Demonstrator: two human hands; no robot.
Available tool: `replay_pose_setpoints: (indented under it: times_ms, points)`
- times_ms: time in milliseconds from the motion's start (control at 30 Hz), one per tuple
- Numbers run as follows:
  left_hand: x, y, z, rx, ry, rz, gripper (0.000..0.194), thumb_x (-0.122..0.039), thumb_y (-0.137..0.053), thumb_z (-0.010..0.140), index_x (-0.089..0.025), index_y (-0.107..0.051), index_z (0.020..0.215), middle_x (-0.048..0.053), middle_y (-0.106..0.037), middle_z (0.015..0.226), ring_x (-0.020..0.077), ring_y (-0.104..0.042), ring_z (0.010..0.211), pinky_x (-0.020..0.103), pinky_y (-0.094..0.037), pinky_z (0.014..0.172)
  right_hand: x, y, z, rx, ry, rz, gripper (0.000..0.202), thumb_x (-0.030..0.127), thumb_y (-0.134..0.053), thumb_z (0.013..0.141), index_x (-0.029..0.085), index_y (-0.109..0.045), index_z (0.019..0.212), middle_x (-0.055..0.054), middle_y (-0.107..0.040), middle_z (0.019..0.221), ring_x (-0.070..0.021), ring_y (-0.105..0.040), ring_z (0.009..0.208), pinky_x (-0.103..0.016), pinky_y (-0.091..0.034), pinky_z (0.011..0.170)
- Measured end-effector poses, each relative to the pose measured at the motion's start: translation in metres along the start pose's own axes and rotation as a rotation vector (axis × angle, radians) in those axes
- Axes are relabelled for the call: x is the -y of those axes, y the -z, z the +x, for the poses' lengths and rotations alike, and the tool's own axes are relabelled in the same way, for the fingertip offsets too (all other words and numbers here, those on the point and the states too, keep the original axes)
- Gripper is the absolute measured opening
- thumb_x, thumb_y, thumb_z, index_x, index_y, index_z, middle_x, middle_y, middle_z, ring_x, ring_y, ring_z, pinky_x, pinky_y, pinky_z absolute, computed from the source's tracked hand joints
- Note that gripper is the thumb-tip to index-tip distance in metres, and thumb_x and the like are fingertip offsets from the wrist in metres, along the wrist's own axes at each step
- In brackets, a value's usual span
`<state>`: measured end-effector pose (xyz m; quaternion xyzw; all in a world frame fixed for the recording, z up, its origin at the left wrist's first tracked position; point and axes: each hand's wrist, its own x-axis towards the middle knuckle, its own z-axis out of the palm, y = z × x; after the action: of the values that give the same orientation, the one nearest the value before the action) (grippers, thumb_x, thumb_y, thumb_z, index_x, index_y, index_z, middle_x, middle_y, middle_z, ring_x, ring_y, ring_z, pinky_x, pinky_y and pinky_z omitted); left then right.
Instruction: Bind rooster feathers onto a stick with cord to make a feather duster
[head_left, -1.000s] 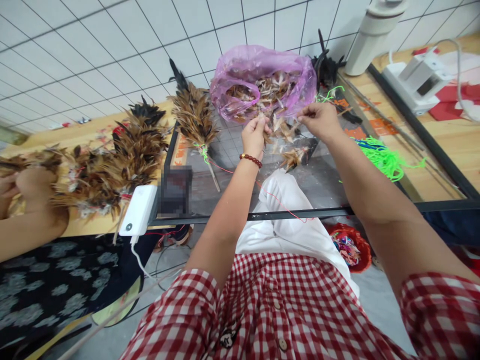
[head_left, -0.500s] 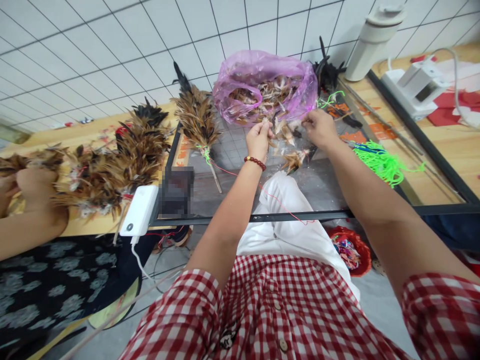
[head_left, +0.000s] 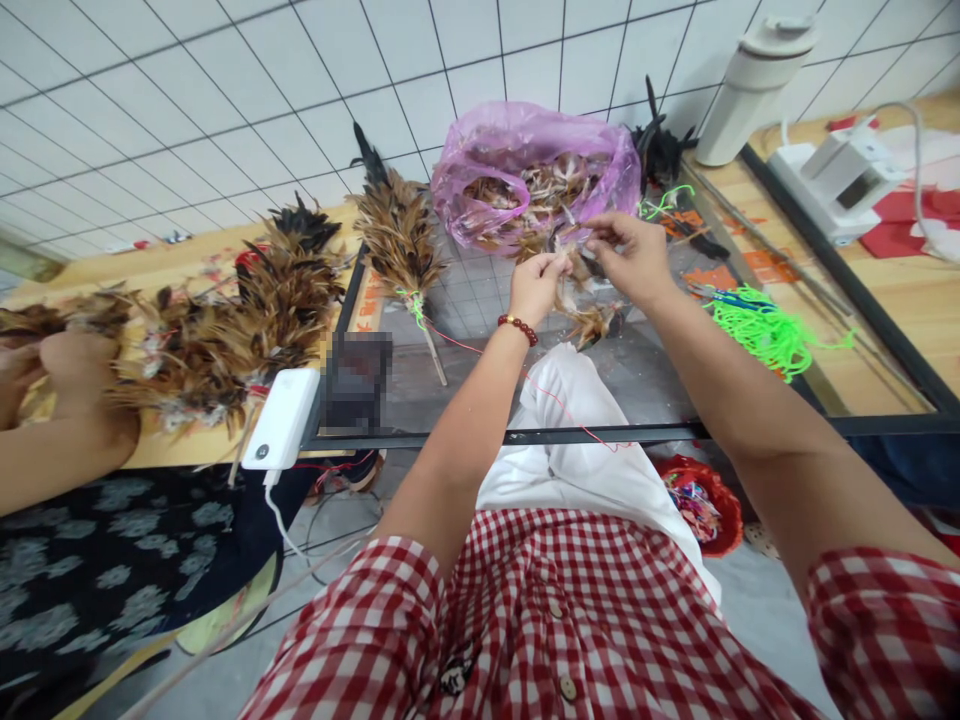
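My left hand (head_left: 536, 285), with a beaded bracelet at the wrist, is closed in a pinch on the pale ends of some feathers (head_left: 568, 290). Just to its right, the bent fingers of my right hand (head_left: 634, 255) come together close to those feathers; what is between them is too small to make out. Behind both hands a purple plastic bag (head_left: 461, 150) lies open, full of loose brown and white feathers (head_left: 555, 190). A small brown feather tuft (head_left: 590, 325) rests on the glass below my hands. Left of the bag lies a feather duster (head_left: 401, 235), bound with green string on a stick.
Green cords (head_left: 765, 335) with blue-handled scissors (head_left: 739, 298) lie right. A white bottle (head_left: 754, 95) and power strip (head_left: 832, 185) stand behind. A white power bank (head_left: 281, 420) sits left, near more feather bundles (head_left: 292, 290) and a co-worker's hand (head_left: 79, 365).
My right hand has moved left, and my left hand slightly right, so they are closer together. The view has shifted a little.
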<state>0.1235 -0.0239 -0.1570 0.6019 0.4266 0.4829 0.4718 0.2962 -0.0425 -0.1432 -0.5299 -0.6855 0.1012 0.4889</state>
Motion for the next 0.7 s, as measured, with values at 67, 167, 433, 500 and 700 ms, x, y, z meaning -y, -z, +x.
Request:
replay_pose_setpoints:
  times_ms: [67,167,433,500,700]
  points:
    - [0.002,0.0,0.002,-0.03,0.013,-0.028,0.021,-0.025,-0.07,0.095,-0.019,-0.076,0.075,0.005,-0.082,0.087,0.0176,-0.075,0.092,0.032,-0.055,0.096,-0.003,-0.001,0.002,-0.036,-0.07,0.071,0.024,0.037,-0.072,0.091,0.023,-0.079,0.109,-0.006,-0.079,0.095,-0.0231,-0.074,0.089,-0.042,-0.061,0.089]
    - [0.003,0.002,0.005,-0.069,0.018,-0.045,0.021,-0.029,-0.07,0.096,-0.019,-0.075,0.078,0.005,-0.082,0.089,0.017,-0.075,0.092,0.031,-0.056,0.095,-0.003,-0.001,0.003,0.01,-0.149,0.141,0.023,0.041,-0.08,0.083,0.022,-0.079,0.096,-0.004,-0.077,0.084,-0.0215,-0.071,0.082,-0.039,-0.061,0.081]
    - [-0.011,0.001,-0.003,-0.052,0.005,-0.087,0.029,-0.044,-0.077,0.09,-0.021,-0.072,0.073,0.005,-0.08,0.085,0.0189,-0.075,0.095,0.032,-0.057,0.093,0.022,-0.002,0.003,0.132,-0.461,0.57,0.032,0.048,-0.084,0.081,0.02,-0.069,0.075,-0.002,-0.068,0.07,-0.0121,-0.058,0.061,-0.026,-0.05,0.057]
    - [-0.018,-0.001,-0.007,-0.047,0.03,-0.119,0.029,-0.041,-0.08,0.088,-0.021,-0.071,0.07,0.005,-0.079,0.082,0.0195,-0.075,0.096,0.031,-0.056,0.093,0.027,-0.001,0.004,0.138,-0.537,0.639,0.037,0.05,-0.085,0.082,0.02,-0.066,0.072,-0.002,-0.067,0.07,-0.0117,-0.057,0.06,-0.026,-0.049,0.056]
    - [-0.023,-0.003,-0.01,-0.013,0.068,-0.171,0.026,-0.035,-0.082,0.086,-0.02,-0.07,0.069,0.004,-0.077,0.078,0.0195,-0.074,0.097,0.031,-0.056,0.093,0.025,-0.001,0.005,0.06,-0.538,0.657,0.035,0.046,-0.089,0.079,0.022,-0.064,0.074,0.001,-0.062,0.065,-0.0123,-0.058,0.059,-0.027,-0.05,0.056]
